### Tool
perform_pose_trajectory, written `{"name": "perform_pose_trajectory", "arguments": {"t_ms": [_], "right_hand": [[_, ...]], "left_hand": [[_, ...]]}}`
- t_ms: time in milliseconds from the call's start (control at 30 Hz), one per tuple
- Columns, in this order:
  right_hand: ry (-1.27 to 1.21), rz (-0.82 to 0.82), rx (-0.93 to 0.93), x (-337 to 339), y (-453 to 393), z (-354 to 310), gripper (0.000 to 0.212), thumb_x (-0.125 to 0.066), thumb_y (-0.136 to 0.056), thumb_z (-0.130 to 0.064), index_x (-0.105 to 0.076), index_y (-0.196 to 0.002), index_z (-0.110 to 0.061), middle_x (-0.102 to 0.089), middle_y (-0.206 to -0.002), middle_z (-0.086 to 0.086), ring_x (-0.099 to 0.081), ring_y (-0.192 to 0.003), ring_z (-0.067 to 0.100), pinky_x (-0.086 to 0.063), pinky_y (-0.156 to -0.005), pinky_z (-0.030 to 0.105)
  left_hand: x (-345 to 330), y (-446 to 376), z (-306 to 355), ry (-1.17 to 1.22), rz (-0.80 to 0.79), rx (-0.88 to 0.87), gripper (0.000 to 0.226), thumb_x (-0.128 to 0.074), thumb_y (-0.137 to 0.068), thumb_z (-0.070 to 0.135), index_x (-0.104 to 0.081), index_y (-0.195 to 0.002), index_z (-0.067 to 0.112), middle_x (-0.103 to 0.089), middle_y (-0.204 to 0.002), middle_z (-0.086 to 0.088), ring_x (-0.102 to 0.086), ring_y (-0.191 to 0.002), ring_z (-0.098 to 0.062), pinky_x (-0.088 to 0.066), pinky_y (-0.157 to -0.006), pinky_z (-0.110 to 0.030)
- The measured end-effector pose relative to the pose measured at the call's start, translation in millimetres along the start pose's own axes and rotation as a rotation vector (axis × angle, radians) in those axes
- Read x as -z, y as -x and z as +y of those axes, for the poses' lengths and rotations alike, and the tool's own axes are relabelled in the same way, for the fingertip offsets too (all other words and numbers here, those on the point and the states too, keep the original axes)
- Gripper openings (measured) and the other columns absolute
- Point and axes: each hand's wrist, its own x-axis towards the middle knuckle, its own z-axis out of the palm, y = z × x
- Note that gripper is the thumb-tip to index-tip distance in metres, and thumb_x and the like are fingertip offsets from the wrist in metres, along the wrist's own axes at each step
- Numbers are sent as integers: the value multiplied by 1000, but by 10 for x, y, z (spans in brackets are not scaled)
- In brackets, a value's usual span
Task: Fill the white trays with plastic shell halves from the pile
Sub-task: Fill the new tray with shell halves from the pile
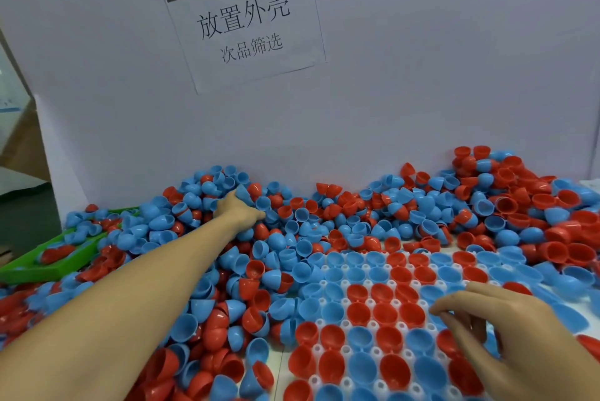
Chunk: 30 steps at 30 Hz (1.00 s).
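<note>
— Hundreds of red and blue plastic shell halves [324, 225] are seen heaped against a white wall [422, 92], spread from nine o'clock across to three o'clock. What is being done with them?

— A left hand [238, 209] is stretched far into the pile toward eleven o'clock, and a blue shell half [243, 195] is gripped between its thumb and curled fingers, near the wall.

— And the other hand?

— At five o'clock, a right hand [496, 326] is held over a white tray [373, 326]; its fingers are curled loosely downward with thumb and fingertips near each other, and whether anything is pinched cannot be told.

— How is the tray filled?

— Red and blue halves are seated open side up in most of its visible pockets (white pegs are seen between them).

— Anything else?

— A green tray [42, 266] is lodged at nine o'clock, partly buried by shells. A paper sign [243, 17] with printed Chinese characters is fixed to the wall at twelve o'clock.
</note>
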Motion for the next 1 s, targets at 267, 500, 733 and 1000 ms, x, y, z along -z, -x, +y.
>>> {"name": "perform_pose_trajectory", "arguments": {"t_ms": [267, 500, 733, 1000], "right_hand": [[-20, -6, -20, 29, 17, -10, 39, -90, -59, 4, -76, -72, -30, -54, -55, -27, -58, -68, -2, -39, -54, -1], [-40, -34, -45, 28, 24, -25, 34, -86, -67, 3, -78, -76, -29, -59, -58, -23, -59, -73, -5, -43, -64, 2], [-78, -47, -100, 38, 41, -90, 35, -83, -70, 4, -78, -76, -29, -57, -56, -25, -60, -72, -5, -42, -58, 2], [-58, -40, -103, 30, 36, -133, 43, -84, -64, 11, -76, -74, -29, -54, -53, -25, -59, -64, -5, -37, -49, -1]], "left_hand": [[272, 91, 168, 610, -117, 191, 21, -72, -82, 30, -58, -82, 14, -63, -82, -7, -62, -75, -25, -59, -73, -40], [444, 506, 390, 882, -362, 157, 25, -64, -87, 34, -55, -70, 19, -59, -70, -5, -50, -52, -19, -38, -47, -25], [539, 887, 283, 1154, -397, 206, 27, -56, -90, 35, -54, -69, 17, -58, -70, -6, -52, -50, -17, -39, -44, -23], [592, 910, 75, 1423, -366, 511, 24, -60, -91, 37, -59, -88, 13, -65, -86, -8, -52, -65, -16, -40, -44, -20]]}}
